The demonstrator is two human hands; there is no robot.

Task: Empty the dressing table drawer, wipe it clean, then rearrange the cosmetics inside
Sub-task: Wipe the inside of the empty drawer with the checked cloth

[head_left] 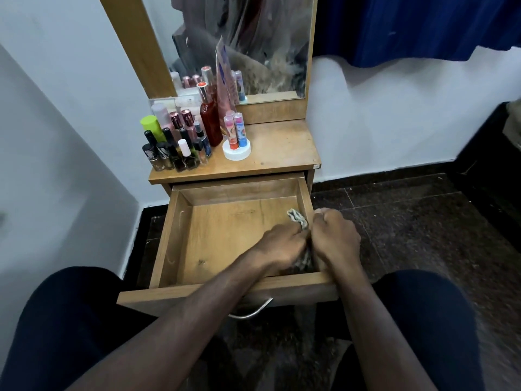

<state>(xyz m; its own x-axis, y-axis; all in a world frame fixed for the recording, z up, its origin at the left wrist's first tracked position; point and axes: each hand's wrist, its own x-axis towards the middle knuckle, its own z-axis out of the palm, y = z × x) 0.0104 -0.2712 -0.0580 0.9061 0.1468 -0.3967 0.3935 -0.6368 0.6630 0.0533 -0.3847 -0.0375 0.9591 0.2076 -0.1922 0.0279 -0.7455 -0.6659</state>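
Wooden drawer (pixel 180 238) pulled out, bare inside. Both forearms reaching in at the right front corner; left hand (pixel 282 246) and right hand (pixel 334 238) fisted, fingers (pixel 321 217) curled round a mottled cloth (pixel 297 218). Cosmetics (pixel 180 142) clustered on the tabletop (pixel 282 148).

Pale walls (pixel 70 88) flank a wood-framed mirror (pixel 253 46); right of the mirror hangs a blue curtain (pixel 408 26), above dark speckled floor tiles (pixel 423 221).

Cosmetics (pixel 180 142) on the tabletop (pixel 282 148) behind the open drawer (pixel 225 238); cloth (pixel 297 218) at its right side.
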